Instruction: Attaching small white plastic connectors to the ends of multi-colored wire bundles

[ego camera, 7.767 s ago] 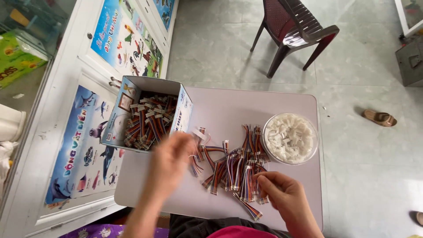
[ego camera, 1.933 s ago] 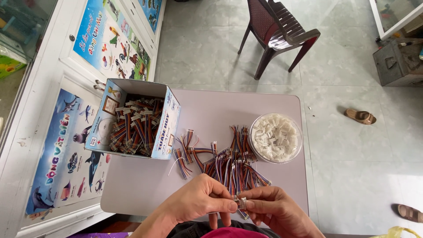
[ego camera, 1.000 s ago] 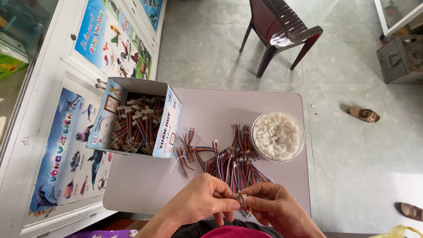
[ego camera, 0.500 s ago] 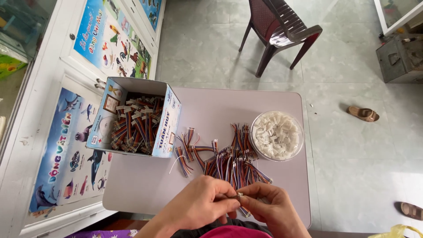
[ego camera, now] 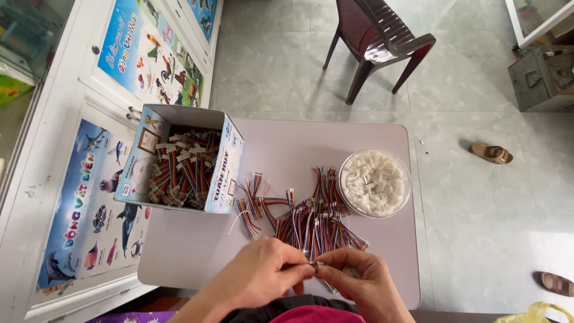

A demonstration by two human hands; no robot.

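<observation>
Pale grey floor tiles run around a small lilac table (ego camera: 197, 263), which stands against white cupboard doors covered in bright animal posters (ego camera: 89, 203). A dark brown plastic chair (ego camera: 382, 42) sits well beyond the far edge of the table, and a lone sandal (ego camera: 490, 153) lies on the tiles to the right.

On the table, an open cardboard box (ego camera: 230, 173) on the left is packed with bundled multicoloured wire leads. A loose pile of the same short wire leads (ego camera: 305, 221) is spread across the middle, and just beside it on the right is a round clear tub of small white plastic connectors (ego camera: 375, 183).

At the near edge, the person's two hands meet fingertip to fingertip. The left hand (ego camera: 263, 278) is closed, thumb and forefinger pinched on a tiny connector piece (ego camera: 317, 264), and the right hand (ego camera: 359, 281) is pinched on the same piece from the other side. It is held just above the table, close to the near end of the pile. It is too small to tell whether wires are already seated in it.
</observation>
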